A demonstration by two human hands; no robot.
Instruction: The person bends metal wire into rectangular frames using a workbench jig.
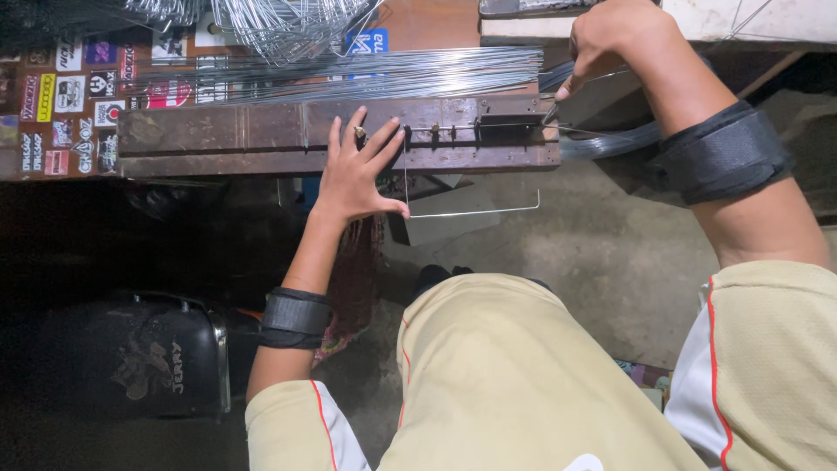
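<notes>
Head view. Item: bent steel wire (471, 212), hanging off the front edge of a wooden bending jig (261, 138). Left hand (357, 170): fingers splayed flat, pressing the jig by a peg, thumb touching the wire's corner. Right hand (610, 44): fingers pinched on the wire's far end. Handling note: firm pressure beside the peg likely keeps bends square.

Two hands are in view: the left hand (356, 174) at the middle of the frame and the right hand (610, 39) at the upper right. Each forearm wears one black wrist strap (295, 317), two in all. One bent wire (471, 212) hangs below the one long metal jig (261, 135) on the bench. Behind it lies one bundle of straight wires (349, 77) (too many strands to count), and one dark container (139, 353) sits at the lower left.
</notes>
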